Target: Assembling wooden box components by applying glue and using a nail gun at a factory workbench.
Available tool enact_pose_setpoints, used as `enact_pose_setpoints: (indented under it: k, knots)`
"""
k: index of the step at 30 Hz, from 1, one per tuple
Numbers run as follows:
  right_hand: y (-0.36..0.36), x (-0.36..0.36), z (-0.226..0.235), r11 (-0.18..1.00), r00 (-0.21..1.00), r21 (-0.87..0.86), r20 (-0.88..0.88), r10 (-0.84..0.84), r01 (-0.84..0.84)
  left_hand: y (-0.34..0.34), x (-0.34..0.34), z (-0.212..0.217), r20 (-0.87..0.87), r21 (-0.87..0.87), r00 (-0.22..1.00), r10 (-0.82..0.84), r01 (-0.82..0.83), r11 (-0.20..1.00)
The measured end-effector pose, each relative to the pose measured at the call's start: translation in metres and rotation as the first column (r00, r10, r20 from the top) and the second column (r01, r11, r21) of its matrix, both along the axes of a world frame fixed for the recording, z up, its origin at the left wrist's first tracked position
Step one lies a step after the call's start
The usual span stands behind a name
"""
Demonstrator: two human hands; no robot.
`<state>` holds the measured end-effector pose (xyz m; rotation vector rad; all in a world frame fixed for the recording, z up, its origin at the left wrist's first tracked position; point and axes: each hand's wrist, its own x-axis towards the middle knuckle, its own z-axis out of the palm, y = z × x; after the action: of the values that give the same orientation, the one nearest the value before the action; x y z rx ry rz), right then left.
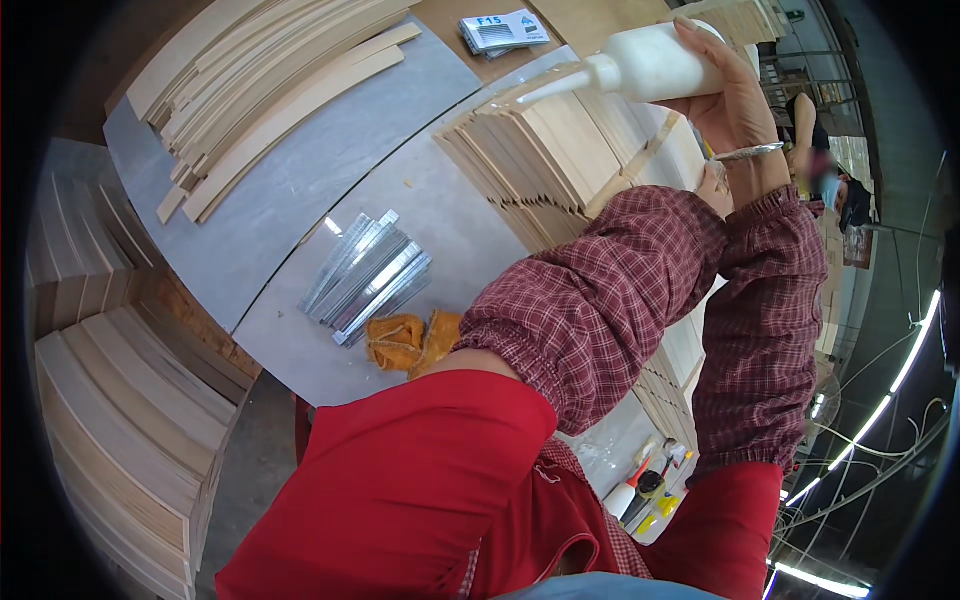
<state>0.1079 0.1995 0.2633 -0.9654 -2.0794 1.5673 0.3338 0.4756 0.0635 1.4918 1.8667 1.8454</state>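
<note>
Table [300,190], grey-topped, carries all items. Long curved wooden slats [270,90] lie stacked at its far left. Shorter wooden boards [545,150] stand stacked at centre-right. Metal staple strips [368,275] lie near the table's left edge, just beside orange gloves [410,340]. Right hand [730,100] grasps a white glue bottle [650,62], held tilted above the boards with its nozzle pointing left and down. Left hand [715,185] is mostly hidden behind the checked sleeve; its grip cannot be determined.
</note>
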Motion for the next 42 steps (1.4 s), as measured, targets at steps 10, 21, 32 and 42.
enact_pose_setpoints:
  k: [10,21,32,42]
  knots:
    - [0.007,0.005,0.002,0.998,0.997,0.050,0.057,0.046,-0.049,-0.029,0.009,0.004,0.187,0.190,0.980,0.074,-0.110,0.976]
    - [-0.002,-0.010,0.007,0.997,0.988,0.067,-0.152,-0.032,0.042,-0.098,-0.054,0.048,-0.502,-0.450,0.838,-0.214,-0.042,0.892]
    - [0.011,-0.003,0.014,0.975,0.985,0.203,-0.161,-0.056,0.089,-0.122,-0.057,0.052,-0.512,-0.450,0.815,-0.271,0.014,0.893]
    - [0.023,-0.001,0.016,0.964,0.983,0.229,-0.159,-0.095,0.131,-0.143,-0.065,0.055,-0.523,-0.453,0.793,-0.313,0.053,0.890]
